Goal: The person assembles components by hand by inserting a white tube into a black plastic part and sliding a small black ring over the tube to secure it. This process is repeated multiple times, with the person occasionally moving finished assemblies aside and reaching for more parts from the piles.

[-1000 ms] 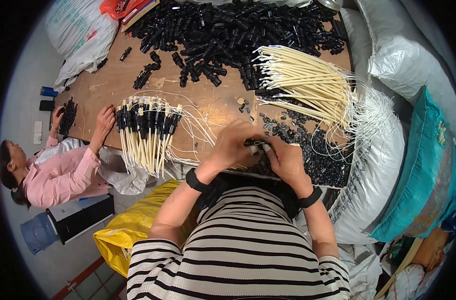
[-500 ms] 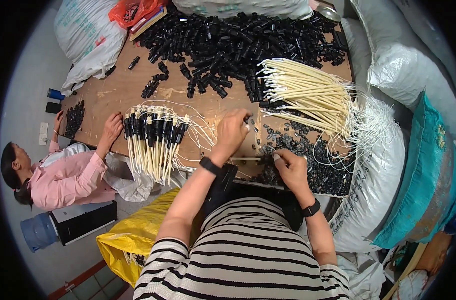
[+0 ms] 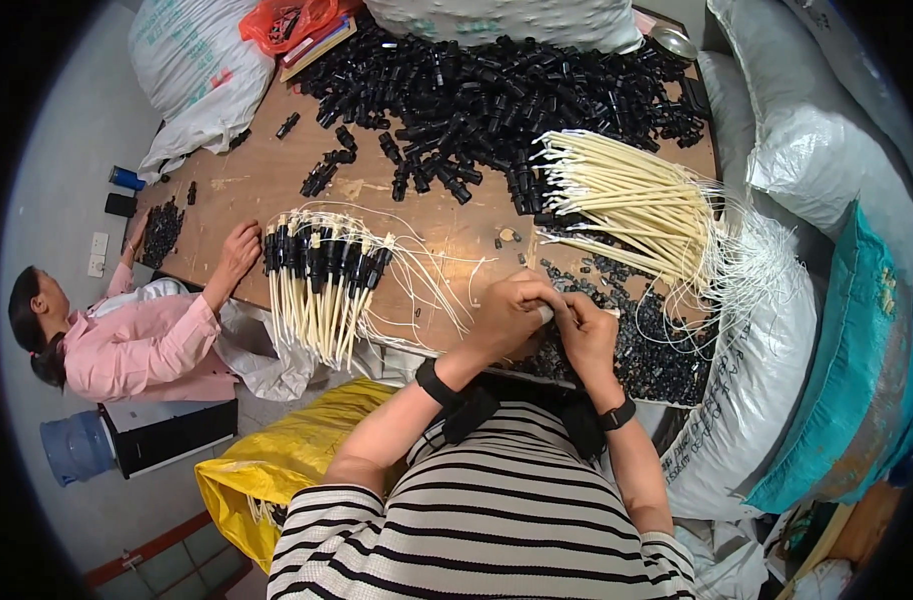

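My left hand [image 3: 515, 315] and my right hand [image 3: 585, 335] meet above the near edge of the table, fingertips pinched together. Whatever sits between them is hidden by the fingers. A small pale tip shows at the right hand's outer side; I cannot tell what it belongs to. Small black clips or plugs [image 3: 667, 350] lie in a dense spread under and beside the right hand. Beyond the hands rests a bundle of cream tubes with white wires [image 3: 627, 200]. Left of them stands a group of cream tubes with black sockets [image 3: 322, 255].
A large heap of black sockets [image 3: 497, 90] covers the table's far side. At the left, a co-worker in a pink shirt [image 3: 157, 345] has a hand [image 3: 239, 250] beside the socketed tubes. White sacks [image 3: 817, 130], a teal sack [image 3: 827, 370] and a yellow bag [image 3: 277, 440] surround the table.
My left hand has come down and right to meet my right hand. The cream tube that lay between them is no longer plainly visible. The view has shifted slightly.
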